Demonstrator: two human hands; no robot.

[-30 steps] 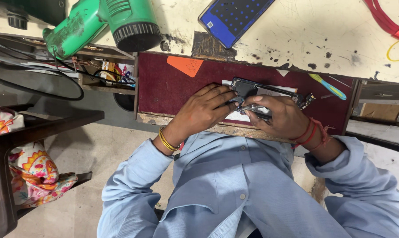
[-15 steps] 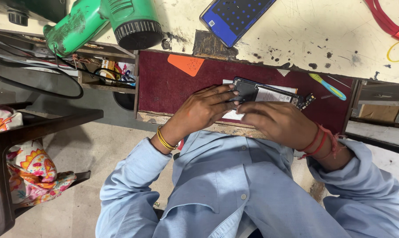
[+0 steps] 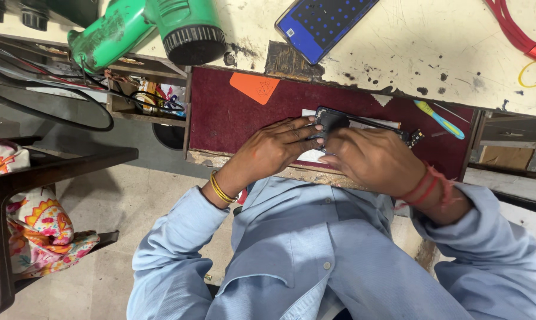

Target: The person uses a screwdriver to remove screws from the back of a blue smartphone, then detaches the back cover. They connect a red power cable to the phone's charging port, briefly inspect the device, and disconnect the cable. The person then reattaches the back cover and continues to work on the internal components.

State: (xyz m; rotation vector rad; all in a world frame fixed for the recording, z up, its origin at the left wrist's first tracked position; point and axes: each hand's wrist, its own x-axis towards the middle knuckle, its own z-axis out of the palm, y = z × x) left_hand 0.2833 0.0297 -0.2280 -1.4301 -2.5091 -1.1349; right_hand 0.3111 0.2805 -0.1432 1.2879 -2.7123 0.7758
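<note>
A black opened phone (image 3: pixel 332 120) lies on a white sheet (image 3: pixel 310 155) on the maroon mat (image 3: pixel 220 118) of a pulled-out drawer. My left hand (image 3: pixel 274 148), with yellow bangles at the wrist, grips the phone's left end with its fingertips. My right hand (image 3: pixel 374 159), with red threads at the wrist, lies over the phone's middle and holds it, hiding most of it. A small part of the phone with a connector (image 3: pixel 413 137) sticks out past my right hand. Whether my right hand also holds a tool is hidden.
An orange triangular pick (image 3: pixel 255 86) and a blue-and-yellow tool (image 3: pixel 438 118) lie on the mat. On the stained white bench above are a green heat gun (image 3: pixel 155 26), a blue phone panel (image 3: pixel 324 24), a red cable (image 3: pixel 517 32) and a yellow ring (image 3: pixel 533 73). A dark chair with flowered cloth (image 3: pixel 31 231) stands at left.
My right hand has slid left over the phone and now covers more of it. My left hand has kept its grip on the phone's left end.
</note>
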